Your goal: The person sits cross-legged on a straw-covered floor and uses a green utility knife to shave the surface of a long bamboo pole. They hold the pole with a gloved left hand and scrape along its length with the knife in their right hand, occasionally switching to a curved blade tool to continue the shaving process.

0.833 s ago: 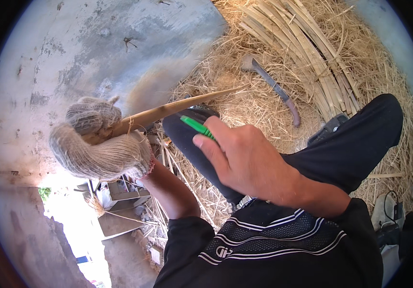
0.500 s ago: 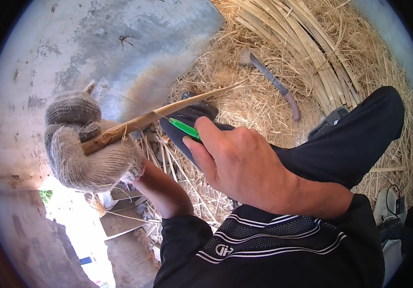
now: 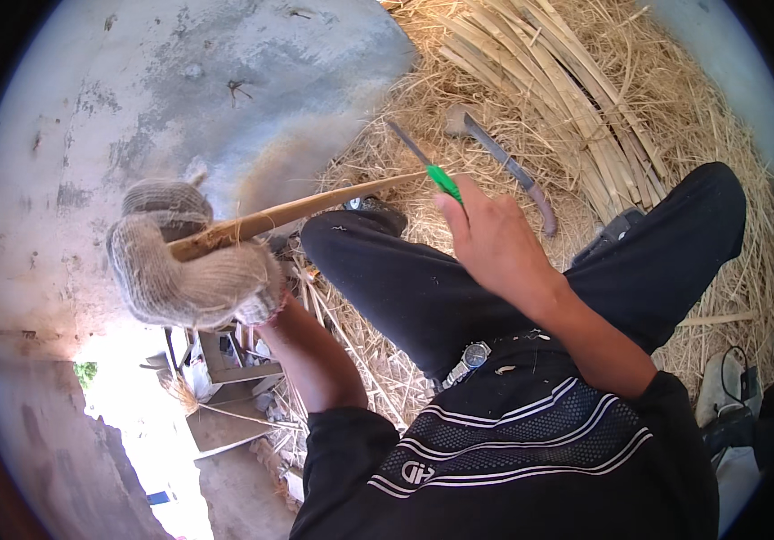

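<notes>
While we look down, a wide bed of straw (image 3: 675, 162) spreads over the concrete floor (image 3: 162, 99), with a bundle of split cane strips (image 3: 549, 81) lying on it. Our black-trousered leg (image 3: 459, 288) crosses the middle. Beyond the knee a curved billhook (image 3: 508, 166) lies on the straw, well apart from both hands. Our left hand (image 3: 193, 270) — in a grey knitted glove — has its fingers (image 3: 166, 202) curled tight round the thick end of a long cane stick (image 3: 315, 209), which slants up to the right above the leg. Our bare right hand (image 3: 495, 243) pinches a green-handled knife (image 3: 427, 166), blade just above the stick's thin end.
</notes>
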`<state>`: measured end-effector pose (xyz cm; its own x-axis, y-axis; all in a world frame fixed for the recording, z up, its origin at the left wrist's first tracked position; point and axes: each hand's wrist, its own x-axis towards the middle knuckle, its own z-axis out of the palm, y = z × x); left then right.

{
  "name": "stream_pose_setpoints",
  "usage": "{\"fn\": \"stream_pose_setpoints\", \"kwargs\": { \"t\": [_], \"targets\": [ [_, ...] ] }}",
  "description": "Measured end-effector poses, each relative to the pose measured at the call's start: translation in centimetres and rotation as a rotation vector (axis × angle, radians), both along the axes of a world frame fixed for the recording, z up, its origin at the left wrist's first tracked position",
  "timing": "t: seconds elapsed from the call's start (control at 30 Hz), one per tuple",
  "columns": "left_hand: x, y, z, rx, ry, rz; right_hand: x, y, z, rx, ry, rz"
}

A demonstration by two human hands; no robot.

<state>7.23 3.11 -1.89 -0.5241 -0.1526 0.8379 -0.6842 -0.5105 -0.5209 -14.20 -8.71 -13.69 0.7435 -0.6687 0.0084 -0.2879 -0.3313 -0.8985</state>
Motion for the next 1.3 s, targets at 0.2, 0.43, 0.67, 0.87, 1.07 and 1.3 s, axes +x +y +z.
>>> {"fn": "stream_pose_setpoints", "kwargs": {
  "t": [0.2,0.43,0.67,0.87,1.07,1.3],
  "targets": [
    [-3.0,-1.5,-0.5,-0.024,0.144,0.108,-0.8,4.6,6.5,-0.062,-0.466,0.126],
    [-2.0,-0.8,-1.0,-0.013,0.246,-0.034,0.1,3.1,4.1,-0.152,-0.261,0.074],
    [-2.9,-2.8,-1.3,-0.047,0.284,-0.073,2.2,1.3,-3.2,-0.293,-0.198,-0.184],
    [-1.6,-0.6,-0.6,-0.018,0.276,-0.091,-0.4,4.4,4.5,-0.108,-0.456,0.107],
    [-2.2,-1.3,0.0,-0.119,0.549,0.021,1.9,4.8,3.7,-0.211,-0.449,0.005],
    [-3.5,-3.5,0.8,-0.247,0.553,-0.088,1.0,5.7,5.8,-0.225,-0.451,-0.02]
  ]
}}
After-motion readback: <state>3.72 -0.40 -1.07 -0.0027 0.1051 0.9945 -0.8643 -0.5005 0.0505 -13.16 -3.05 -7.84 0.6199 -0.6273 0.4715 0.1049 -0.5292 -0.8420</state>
